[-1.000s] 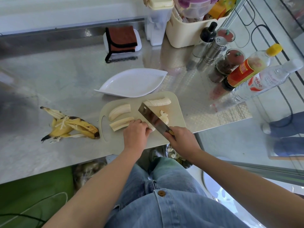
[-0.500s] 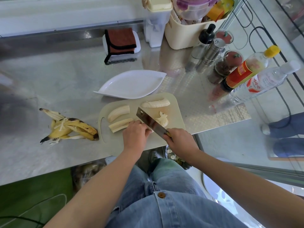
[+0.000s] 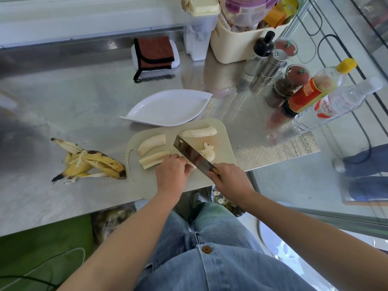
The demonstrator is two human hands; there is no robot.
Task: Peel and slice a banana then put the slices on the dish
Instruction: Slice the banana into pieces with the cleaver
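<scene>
A pale cutting board [image 3: 222,148] lies at the steel counter's front edge. On it are three long peeled banana pieces: one at the back [image 3: 199,131], one at the left [image 3: 151,142] and one below it [image 3: 154,159]. My left hand [image 3: 171,173] holds down a banana piece that it mostly hides. My right hand [image 3: 232,181] grips a cleaver [image 3: 194,156], its blade down on the board beside the left fingers. Cut slices [image 3: 207,153] lie right of the blade. The white leaf-shaped dish [image 3: 168,108], holding nothing, sits just behind the board.
Banana peel [image 3: 90,162] lies left of the board. Bottles [image 3: 319,87], shakers [image 3: 270,68], jars and a cream basket [image 3: 237,47] crowd the back right. A brown cloth on a white tray [image 3: 154,52] sits behind the dish. The counter ends just right of the board.
The cleaver and my left hand stay at the same banana piece; the blade has shifted slightly between cuts. The camera view moved a little.
</scene>
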